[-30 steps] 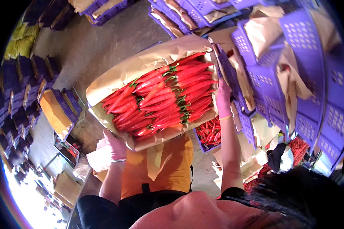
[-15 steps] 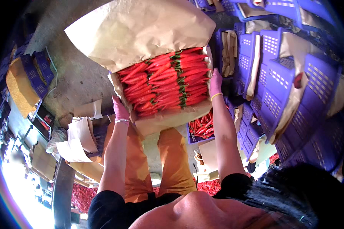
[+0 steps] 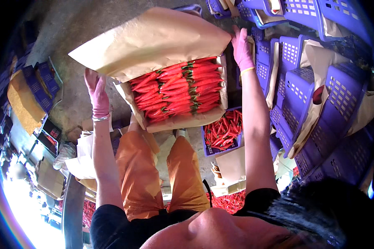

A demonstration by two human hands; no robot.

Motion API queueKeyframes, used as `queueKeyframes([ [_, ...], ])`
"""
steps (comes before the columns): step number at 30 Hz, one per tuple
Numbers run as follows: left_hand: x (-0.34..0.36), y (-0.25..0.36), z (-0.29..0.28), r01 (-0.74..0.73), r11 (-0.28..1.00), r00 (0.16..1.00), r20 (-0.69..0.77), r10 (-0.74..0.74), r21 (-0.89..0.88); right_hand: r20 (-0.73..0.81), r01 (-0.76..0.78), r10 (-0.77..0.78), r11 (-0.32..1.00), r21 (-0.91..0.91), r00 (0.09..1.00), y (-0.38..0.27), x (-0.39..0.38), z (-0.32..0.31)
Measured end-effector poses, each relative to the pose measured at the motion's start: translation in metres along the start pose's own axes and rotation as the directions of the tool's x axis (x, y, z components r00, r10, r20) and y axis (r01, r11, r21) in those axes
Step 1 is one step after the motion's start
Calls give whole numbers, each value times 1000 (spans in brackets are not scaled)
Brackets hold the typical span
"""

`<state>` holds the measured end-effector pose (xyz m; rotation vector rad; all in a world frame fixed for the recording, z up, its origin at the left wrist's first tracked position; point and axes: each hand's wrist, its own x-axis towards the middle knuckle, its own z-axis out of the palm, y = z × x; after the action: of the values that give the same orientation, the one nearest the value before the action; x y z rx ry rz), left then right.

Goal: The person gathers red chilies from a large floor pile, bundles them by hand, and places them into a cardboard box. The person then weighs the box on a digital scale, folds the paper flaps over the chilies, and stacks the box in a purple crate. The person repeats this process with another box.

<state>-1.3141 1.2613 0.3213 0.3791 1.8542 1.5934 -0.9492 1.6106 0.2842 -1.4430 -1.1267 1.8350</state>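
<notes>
Rows of red chili peppers (image 3: 176, 91) lie packed in a box lined with brown paper (image 3: 183, 125) in front of me. A wide brown paper flap (image 3: 153, 43) rises from its far side and leans over the far rows. My left hand (image 3: 97, 93), in a pink glove, is closed at the flap's left corner. At the right corner, my right hand (image 3: 243, 50), also gloved in pink, has its fingertips on the paper edge. Its thumb is partly hidden. Green stems form a dark line through the peppers.
Stacked purple crates (image 3: 299, 91) with paper liners line the right side. Below the box, a smaller purple crate of loose chilies (image 3: 222, 130) sits on the floor. Paper sheets (image 3: 81, 159) are piled at left, near a grey post (image 3: 72, 207). More chilies (image 3: 228, 202) lie close to my legs.
Both hands have left the box's sides and moved away from me to the flap's corners. The flap tilts more toward me. The box sits slightly farther from my body.
</notes>
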Motion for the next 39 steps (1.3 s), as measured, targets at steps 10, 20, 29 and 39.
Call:
queueKeyframes([
  [10, -152, -27, -55, 15, 972, 869, 478, -129, 235, 24, -150, 149, 949, 278, 989, 49, -133, -90],
  [20, -291, -46, -134, 401, 761, 886, -4, -464, 510, -558, 25, 146, 957, 288, 817, 89, -268, -112],
  [29, -318, -44, -132, 703, 698, 706, -20, -708, 132, -467, -161, 440, 836, 524, 767, 191, -381, -145],
  [39, -299, -32, -109, 572, 661, 690, 152, -708, 485, -469, -259, 352, 932, 253, 810, 249, -423, -137],
])
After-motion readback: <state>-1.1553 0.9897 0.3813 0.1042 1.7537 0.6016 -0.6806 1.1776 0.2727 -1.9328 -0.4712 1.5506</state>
